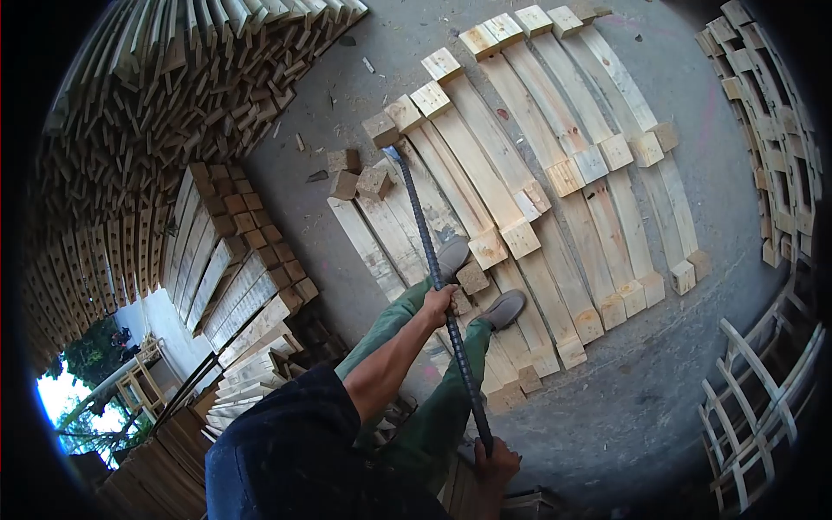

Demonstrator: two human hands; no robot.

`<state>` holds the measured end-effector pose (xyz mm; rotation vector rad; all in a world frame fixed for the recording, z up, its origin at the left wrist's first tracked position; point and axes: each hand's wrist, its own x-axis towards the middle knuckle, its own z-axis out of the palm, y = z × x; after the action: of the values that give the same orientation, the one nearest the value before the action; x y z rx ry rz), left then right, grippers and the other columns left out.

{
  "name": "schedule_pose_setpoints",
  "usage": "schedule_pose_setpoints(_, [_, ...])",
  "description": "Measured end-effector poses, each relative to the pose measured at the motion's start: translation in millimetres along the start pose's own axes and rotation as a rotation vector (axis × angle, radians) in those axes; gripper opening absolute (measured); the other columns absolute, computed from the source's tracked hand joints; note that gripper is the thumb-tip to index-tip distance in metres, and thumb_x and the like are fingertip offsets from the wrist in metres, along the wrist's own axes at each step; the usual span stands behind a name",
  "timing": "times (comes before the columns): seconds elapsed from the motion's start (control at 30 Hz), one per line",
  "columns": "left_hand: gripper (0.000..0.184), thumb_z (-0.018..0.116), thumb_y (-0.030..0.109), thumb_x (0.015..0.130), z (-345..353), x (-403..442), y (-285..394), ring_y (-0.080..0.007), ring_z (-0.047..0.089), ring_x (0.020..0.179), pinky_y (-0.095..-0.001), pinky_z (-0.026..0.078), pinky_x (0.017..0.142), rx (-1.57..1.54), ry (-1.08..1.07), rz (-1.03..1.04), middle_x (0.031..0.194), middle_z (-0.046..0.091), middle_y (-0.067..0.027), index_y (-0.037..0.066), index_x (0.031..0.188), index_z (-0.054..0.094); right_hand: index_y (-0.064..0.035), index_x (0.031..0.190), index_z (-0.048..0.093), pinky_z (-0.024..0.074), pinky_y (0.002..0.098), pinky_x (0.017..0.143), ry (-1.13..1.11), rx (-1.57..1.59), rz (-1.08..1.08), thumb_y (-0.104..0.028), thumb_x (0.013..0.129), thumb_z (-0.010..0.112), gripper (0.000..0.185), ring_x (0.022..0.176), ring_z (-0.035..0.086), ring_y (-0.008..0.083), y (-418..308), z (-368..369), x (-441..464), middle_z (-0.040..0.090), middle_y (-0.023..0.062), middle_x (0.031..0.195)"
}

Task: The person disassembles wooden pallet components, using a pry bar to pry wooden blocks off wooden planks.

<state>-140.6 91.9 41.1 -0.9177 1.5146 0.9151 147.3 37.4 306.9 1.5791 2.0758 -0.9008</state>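
Observation:
My left hand (pixel 440 302) is wrapped round the middle of a long, dark, ribbed steel pry bar (pixel 416 205). Lower down, my right hand (pixel 497 462) grips the bar close to its near end. The bar's flattened far tip (pixel 392 153) is beside a wooden block (pixel 380 130) at the end of a board; whether they touch is unclear. Below the bar, pale boards (pixel 446 186) lie in rows on the floor, with blocks at their ends and middles. Both my shoes (pixel 503 310) are among these boards, next to a block (pixel 472 277).
Loose blocks (pixel 344 160) lie left of the bar's tip. A big heap of boards (pixel 191 78) fills the upper left, with stacked block-ended pieces (pixel 247 221) below it. Pallets (pixel 767 130) stand at the right edge, and a slatted frame (pixel 754 399) at lower right.

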Motion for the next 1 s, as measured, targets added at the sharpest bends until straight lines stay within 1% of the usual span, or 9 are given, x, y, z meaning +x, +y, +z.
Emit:
schedule_pose_setpoints(0.07, [0.018,0.060,0.012,0.083,0,-26,19,-0.0130,0.040,0.043,-0.0306,0.038,0.036,-0.009,0.025,-0.026,0.059,0.041,-0.0018,0.008,0.085,0.043,-0.0102,0.072,0.055,0.0379,0.0409,0.053,0.039,-0.100,-0.011,-0.035,0.070,0.069,0.029,0.050,0.053,0.0301,-44,-49,-9,0.054,0.0075,0.057])
schedule_pose_setpoints(0.17, [0.020,0.061,0.012,0.081,-14,-34,49,-0.0122,0.038,0.040,-0.0283,0.035,0.034,-0.174,-0.152,-0.064,0.057,0.039,-0.0006,0.008,0.084,0.041,-0.0104,0.072,0.055,0.0360,0.0403,0.052,0.162,-0.217,-0.091,-0.037,0.071,0.069,0.030,0.051,0.054,0.0283,-83,-80,-11,0.054,0.0074,0.056])
schedule_pose_setpoints(0.2, [0.018,0.059,0.015,0.085,-5,-57,68,-0.0081,0.031,0.039,-0.0244,0.031,0.034,-0.184,-0.081,-0.023,0.054,0.035,0.0037,0.011,0.076,0.044,-0.0104,0.072,0.055,0.0360,0.0403,0.052,0.165,-0.232,-0.093,-0.037,0.071,0.069,0.030,0.051,0.054,0.0283,-88,-82,-2,0.054,0.0074,0.056])
schedule_pose_setpoints(0.33, [0.025,0.064,0.019,0.084,-11,-98,122,-0.0060,0.031,0.041,-0.0233,0.031,0.035,-0.175,-0.091,0.207,0.055,0.034,0.0043,0.014,0.078,0.041,-0.0061,0.085,0.060,0.0393,0.0387,0.055,0.077,0.065,-0.144,-0.034,0.073,0.070,0.032,0.053,0.057,0.0284,-100,-84,11,0.059,0.0102,0.062])
schedule_pose_setpoints(0.47, [0.023,0.063,0.016,0.084,-13,-113,142,-0.0078,0.035,0.042,-0.0251,0.035,0.036,-0.149,-0.059,0.227,0.057,0.038,0.0020,0.011,0.082,0.040,-0.0019,0.094,0.060,0.0439,0.0370,0.060,-0.018,0.163,-0.247,-0.029,0.073,0.072,0.036,0.061,0.062,0.0264,-103,-94,12,0.064,0.0098,0.071])
schedule_pose_setpoints(0.6, [0.019,0.061,0.013,0.084,0,-104,108,-0.0099,0.038,0.042,-0.0264,0.036,0.034,-0.110,-0.013,0.133,0.057,0.039,0.0003,0.008,0.085,0.043,-0.0027,0.095,0.060,0.0431,0.0373,0.056,-0.011,0.114,-0.253,-0.032,0.074,0.071,0.038,0.057,0.060,0.0274,-96,-129,-4,0.063,0.0096,0.070])
schedule_pose_setpoints(0.7, [0.018,0.058,0.012,0.084,21,-114,56,-0.0136,0.041,0.041,-0.0300,0.040,0.034,-0.132,-0.076,0.035,0.059,0.041,-0.0034,0.008,0.089,0.041,-0.0085,0.088,0.060,0.0422,0.0392,0.051,-0.079,0.029,-0.152,-0.032,0.075,0.068,0.028,0.054,0.057,0.0323,-84,-173,-21,0.059,0.0109,0.061])
schedule_pose_setpoints(0.77, [0.018,0.058,0.011,0.085,35,-121,17,-0.0152,0.042,0.040,-0.0313,0.040,0.035,-0.103,-0.140,-0.048,0.057,0.043,-0.0046,0.003,0.087,0.042,-0.0062,0.088,0.068,0.0442,0.0399,0.045,0.026,-0.052,-0.141,-0.042,0.080,0.062,0.037,0.047,0.053,0.0279,-80,-201,-37,0.055,0.0118,0.055])
schedule_pose_setpoints(1.0, [0.020,0.059,0.014,0.085,79,-153,-61,-0.0159,0.045,0.042,-0.0309,0.041,0.036,0.044,-0.116,-0.154,0.057,0.044,-0.0041,0.001,0.090,0.045,-0.0046,0.087,0.068,0.0445,0.0407,0.048,0.102,-0.242,-0.006,-0.049,0.080,0.060,0.045,0.049,0.055,0.0286,-32,-232,-70,0.057,0.0124,0.056])
